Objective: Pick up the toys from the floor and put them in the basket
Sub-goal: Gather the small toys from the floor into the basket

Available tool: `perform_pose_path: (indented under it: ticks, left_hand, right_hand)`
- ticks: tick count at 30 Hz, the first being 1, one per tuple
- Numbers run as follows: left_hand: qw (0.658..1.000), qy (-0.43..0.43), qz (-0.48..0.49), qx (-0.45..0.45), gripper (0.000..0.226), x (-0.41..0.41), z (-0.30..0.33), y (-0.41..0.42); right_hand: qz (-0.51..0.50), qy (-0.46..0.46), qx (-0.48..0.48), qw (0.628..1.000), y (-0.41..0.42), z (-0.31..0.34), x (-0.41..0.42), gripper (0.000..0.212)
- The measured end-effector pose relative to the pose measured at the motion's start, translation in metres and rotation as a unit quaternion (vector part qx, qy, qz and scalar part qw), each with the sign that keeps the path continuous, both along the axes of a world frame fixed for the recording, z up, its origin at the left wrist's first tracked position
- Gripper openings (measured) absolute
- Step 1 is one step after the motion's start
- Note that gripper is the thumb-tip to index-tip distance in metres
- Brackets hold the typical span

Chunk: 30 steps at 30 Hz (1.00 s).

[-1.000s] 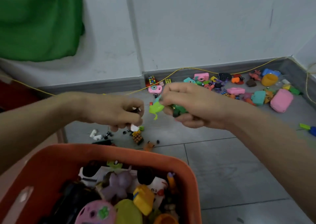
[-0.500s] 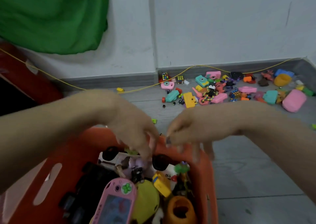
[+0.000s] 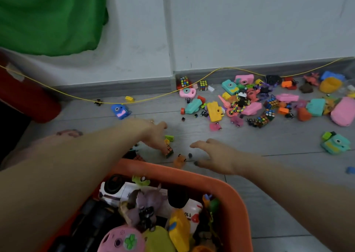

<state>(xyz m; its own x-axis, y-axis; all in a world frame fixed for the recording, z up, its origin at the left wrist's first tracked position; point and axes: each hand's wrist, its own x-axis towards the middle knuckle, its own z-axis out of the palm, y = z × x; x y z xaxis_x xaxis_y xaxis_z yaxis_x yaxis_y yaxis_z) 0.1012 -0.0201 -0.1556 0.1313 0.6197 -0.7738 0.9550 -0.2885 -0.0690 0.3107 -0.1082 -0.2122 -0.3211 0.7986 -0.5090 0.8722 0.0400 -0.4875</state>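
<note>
Two hands reach out over our big orange plastic basket (image 3: 226, 190), already heaped with toys. Most loose toys lie well beyond, along the wall; a few sit just past the rim. Our left hand (image 3: 153, 134) touches the small multicoloured puzzle cube (image 3: 169, 150), fingers curled down on it but grip unclear. Our right hand (image 3: 217, 155) hovers spread and empty, the tiny orange toy (image 3: 179, 159) just to its left, nearer to it.
</note>
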Motion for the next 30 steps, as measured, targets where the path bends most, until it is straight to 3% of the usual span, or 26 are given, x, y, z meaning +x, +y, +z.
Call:
perform_pose_path:
  ticks: [3, 8, 14, 23, 27, 30]
  left_hand:
    - [0.999, 0.049, -0.012, -0.002, 0.117, -0.004, -0.022, 0.008]
    - [0.990, 0.142, 0.016, -0.013, 0.137, -0.038, -0.043, 0.019]
    - [0.989, 0.147, 0.028, -0.015, 0.150, -0.068, -0.062, 0.013]
    - [0.991, 0.108, 0.048, 0.057, 0.127, -0.074, -0.087, -0.001]
    - [0.991, 0.099, 0.053, 0.070, 0.109, -0.074, -0.086, 0.002]
    - [0.992, 0.096, 0.046, 0.069, 0.115, -0.073, -0.088, 0.001]
  right_hand:
    - [0.022, 0.005, 0.007, 1.000, 0.009, -0.026, -0.017, 0.074]
    - [0.131, -0.059, 0.117, 0.983, 0.022, -0.045, -0.040, 0.092]
    - [0.221, -0.096, 0.186, 0.953, 0.039, -0.056, -0.066, 0.094]
    - [0.277, -0.082, 0.197, 0.937, 0.035, -0.062, -0.076, 0.066]
    - [0.221, -0.056, 0.211, 0.951, 0.032, -0.064, -0.072, 0.049]
    - [0.176, -0.051, 0.197, 0.963, 0.033, -0.065, -0.073, 0.059]
